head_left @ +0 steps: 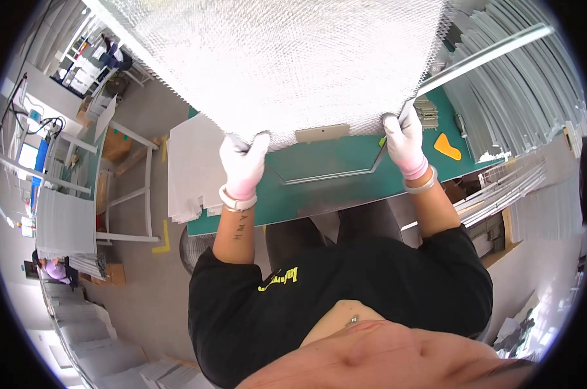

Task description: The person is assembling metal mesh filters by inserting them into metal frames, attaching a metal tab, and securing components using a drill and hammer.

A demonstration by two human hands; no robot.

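A large sheet of silvery-white metal mesh (306,71) is raised over the green worktable (287,206). My left hand (243,163), in a white glove with a pink cuff, grips its near left corner, thumb on top. At the near right corner my right hand (405,144), gloved alike, is closed on the mesh edge. Between the hands, a small beige plate (322,133) with a hole sits at the mesh's near edge. Beneath, part of a thin metal frame (332,176) with angled corners shows on the tabletop; the mesh hides the rest.
White sheets (193,165) lie at the table's left. An orange-yellow scraper (447,147) and small metal pieces (427,113) lie right of my right hand. Long metal strips (520,91) are stacked at far right. A floor fan (197,249) stands by the table's near left corner.
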